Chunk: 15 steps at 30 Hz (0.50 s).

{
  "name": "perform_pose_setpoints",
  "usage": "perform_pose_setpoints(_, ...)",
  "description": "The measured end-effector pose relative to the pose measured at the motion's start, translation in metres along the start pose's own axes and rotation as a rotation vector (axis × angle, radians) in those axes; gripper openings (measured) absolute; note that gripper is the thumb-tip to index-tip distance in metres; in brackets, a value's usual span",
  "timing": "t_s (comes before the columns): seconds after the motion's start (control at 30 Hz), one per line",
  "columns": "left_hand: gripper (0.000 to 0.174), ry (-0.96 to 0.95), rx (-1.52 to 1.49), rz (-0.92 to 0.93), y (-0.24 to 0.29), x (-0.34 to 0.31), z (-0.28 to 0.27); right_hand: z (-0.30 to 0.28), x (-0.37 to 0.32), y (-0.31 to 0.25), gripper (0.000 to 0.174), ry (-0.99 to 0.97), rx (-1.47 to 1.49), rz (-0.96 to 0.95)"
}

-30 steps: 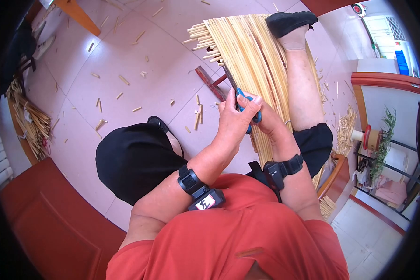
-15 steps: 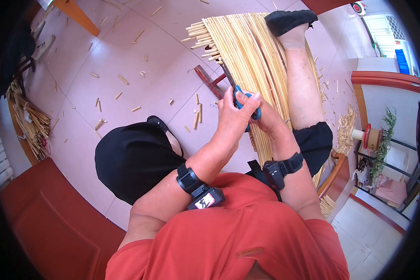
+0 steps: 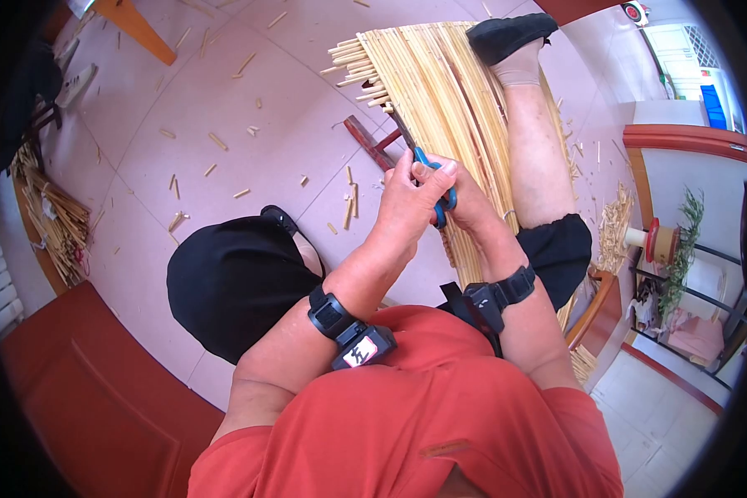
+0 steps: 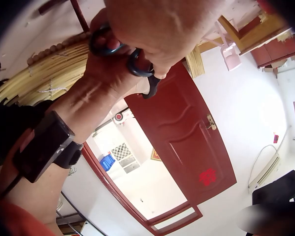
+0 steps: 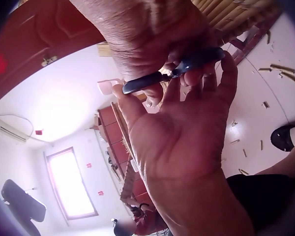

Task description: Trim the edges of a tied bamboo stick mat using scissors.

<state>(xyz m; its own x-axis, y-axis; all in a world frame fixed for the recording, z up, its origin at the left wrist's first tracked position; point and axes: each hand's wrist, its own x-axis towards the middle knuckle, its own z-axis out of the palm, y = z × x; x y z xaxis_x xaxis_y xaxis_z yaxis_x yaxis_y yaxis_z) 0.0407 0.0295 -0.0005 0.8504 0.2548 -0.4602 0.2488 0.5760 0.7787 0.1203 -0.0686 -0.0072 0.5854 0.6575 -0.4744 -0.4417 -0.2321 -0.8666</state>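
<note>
Lengthwise along mat point(image 3: 452, 83), scissors point(image 3: 423, 157) point away; left hand point(image 3: 407, 203), right hand point(image 3: 475, 209) gripping.

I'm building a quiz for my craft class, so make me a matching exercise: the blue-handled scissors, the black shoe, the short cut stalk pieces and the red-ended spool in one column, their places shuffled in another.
1. blue-handled scissors
2. black shoe
3. short cut stalk pieces
4. red-ended spool

A. scattered on the pink floor tiles
B. beside the green plant
C. gripped by left hand and right hand
D. on the pale stalk mat

Pairs: 1-C, 2-D, 3-A, 4-B
</note>
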Motion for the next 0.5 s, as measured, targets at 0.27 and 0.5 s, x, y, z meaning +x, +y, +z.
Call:
perform_pose_setpoints(0.27, 0.084, -0.018, -0.168, -0.019, -0.008, -0.021, 0.002, 0.013, -0.024, -0.005, 0.027, 0.046, -0.232, -0.040)
perform_pose_setpoints(0.5, 0.099, 0.030, -0.001, -0.063, -0.020, -0.032, 0.007, 0.006, -0.032, 0.009, 0.033, 0.000, -0.158, 0.039)
